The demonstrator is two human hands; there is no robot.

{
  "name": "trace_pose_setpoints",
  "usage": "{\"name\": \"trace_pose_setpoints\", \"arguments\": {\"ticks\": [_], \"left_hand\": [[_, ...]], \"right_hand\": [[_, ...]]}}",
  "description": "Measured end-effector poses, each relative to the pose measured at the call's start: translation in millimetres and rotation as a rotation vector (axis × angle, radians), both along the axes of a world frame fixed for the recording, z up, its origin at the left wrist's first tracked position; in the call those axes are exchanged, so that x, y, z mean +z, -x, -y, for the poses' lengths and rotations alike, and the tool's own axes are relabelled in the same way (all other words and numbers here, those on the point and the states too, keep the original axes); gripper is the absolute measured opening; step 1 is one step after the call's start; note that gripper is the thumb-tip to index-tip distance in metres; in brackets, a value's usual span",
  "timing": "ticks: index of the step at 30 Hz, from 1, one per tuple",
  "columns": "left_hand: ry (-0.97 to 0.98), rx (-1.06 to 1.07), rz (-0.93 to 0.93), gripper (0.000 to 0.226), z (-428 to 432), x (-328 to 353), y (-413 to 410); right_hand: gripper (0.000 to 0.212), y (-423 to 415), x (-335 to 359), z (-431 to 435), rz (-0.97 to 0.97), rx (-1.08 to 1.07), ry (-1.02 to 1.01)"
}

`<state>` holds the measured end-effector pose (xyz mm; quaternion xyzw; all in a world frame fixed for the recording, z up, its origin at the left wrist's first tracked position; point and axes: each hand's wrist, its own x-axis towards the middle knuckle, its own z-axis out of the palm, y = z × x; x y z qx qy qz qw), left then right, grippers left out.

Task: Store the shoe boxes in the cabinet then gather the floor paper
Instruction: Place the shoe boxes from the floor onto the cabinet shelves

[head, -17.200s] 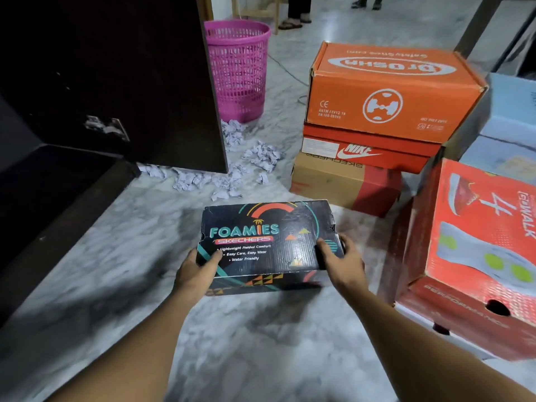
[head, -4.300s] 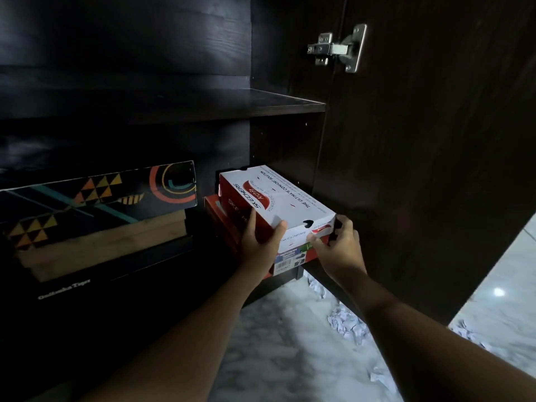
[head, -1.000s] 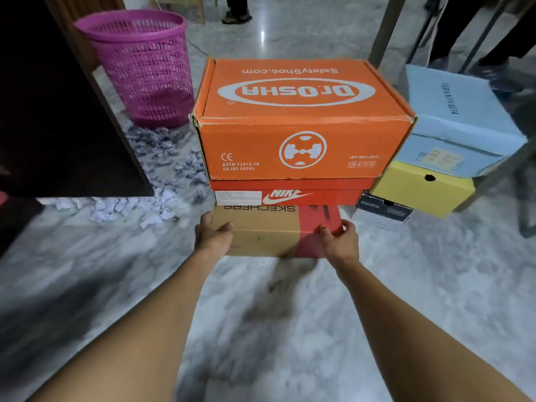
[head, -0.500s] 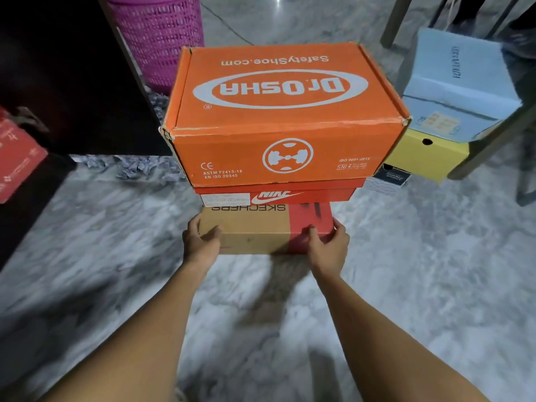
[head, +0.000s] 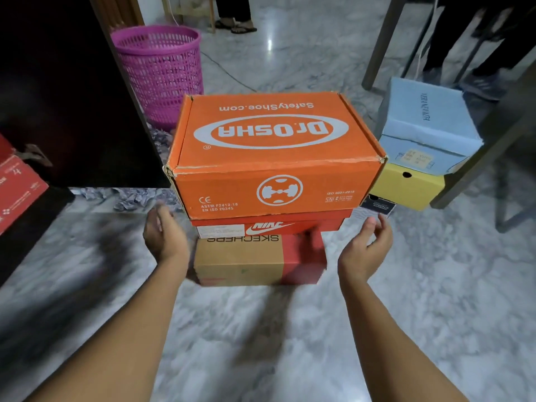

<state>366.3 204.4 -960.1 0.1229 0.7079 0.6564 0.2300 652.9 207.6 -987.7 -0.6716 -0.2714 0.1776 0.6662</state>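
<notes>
Head view: a stack of three shoe boxes stands on the marble floor (head: 435,285). The large orange box (head: 272,158) is on top, a flat red box (head: 269,226) lies under it, and a brown-and-red box (head: 255,259) sits at the bottom. The left hand (head: 165,237) is spread wide with its fingers loose, just beside the left end of the two lower boxes, gripping nothing. The right hand (head: 367,248) is also wide and cupped, clear of the stack's right side and empty. To the right a light blue box (head: 426,123) rests on a yellow box (head: 406,185), with a small dark box (head: 378,206) at the yellow one's near-left corner. The dark cabinet door (head: 72,91) stands at the left, a red box (head: 17,192) inside the cabinet at the frame's left edge. Crumpled floor paper (head: 127,195) lies along the door's foot, and a pink basket (head: 161,71) stands behind it.
</notes>
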Motion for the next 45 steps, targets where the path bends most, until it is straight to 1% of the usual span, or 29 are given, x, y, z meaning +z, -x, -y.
{"name": "trace_pose_setpoints", "arguments": {"ticks": [1,3,4,5,6,7,8,10,12,16,19,24,28,31,34,38,42,45], "left_hand": [[-0.045,-0.045,0.084,0.043,-7,11,6],[-0.101,-0.250,0.192,0.064,-17,29,13],[-0.102,-0.365,0.198,0.075,-20,37,15],[-0.094,-0.455,0.189,0.081,-23,44,17],[-0.098,-0.523,0.189,0.082,-23,51,18],[-0.114,-0.581,0.195,0.080,-23,57,17],[-0.131,-0.640,0.200,0.075,-22,63,16],[-0.157,-0.718,0.218,0.070,-22,71,11],[-0.173,-0.745,0.271,0.069,-20,75,7],[-0.197,-0.755,0.296,0.072,-14,79,6],[-0.230,-0.682,0.306,0.073,-6,81,9],[-0.317,-0.434,0.249,0.061,16,91,24],[-0.328,-0.290,0.221,0.063,43,111,48],[-0.343,-0.141,0.198,0.062,72,128,69],[-0.359,-0.005,0.157,0.062,106,148,91],[-0.366,0.137,0.101,0.070,144,182,119],[-0.355,0.274,-0.031,0.076,173,229,143],[-0.338,0.314,-0.176,0.068,193,269,157]], "right_hand": [[0.054,-4,12,-9,-0.012,0.000,-0.050],[0.063,-9,36,-24,-0.048,0.082,-0.099],[0.063,-10,44,-29,-0.065,0.148,-0.100],[0.056,-9,53,-33,-0.081,0.220,-0.096],[0.045,-8,60,-35,-0.103,0.285,-0.091],[0.038,-6,65,-37,-0.115,0.329,-0.090],[0.037,-5,69,-40,-0.122,0.349,-0.088],[0.044,-4,74,-44,-0.145,0.346,-0.083],[0.053,-3,79,-49,-0.169,0.330,-0.076],[0.048,2,88,-53,-0.158,0.280,-0.085],[0.047,13,99,-52,-0.101,0.237,-0.105],[0.053,43,120,-46,-0.003,0.219,-0.144],[0.049,75,142,-42,-0.003,0.292,-0.216],[0.054,107,159,-37,0.008,0.371,-0.234],[0.060,147,173,-30,-0.021,0.472,-0.232],[0.063,202,203,-27,-0.063,0.604,-0.184],[0.065,258,233,-21,-0.154,0.741,-0.237],[0.062,298,251,-15,-0.240,0.818,-0.233]]}}
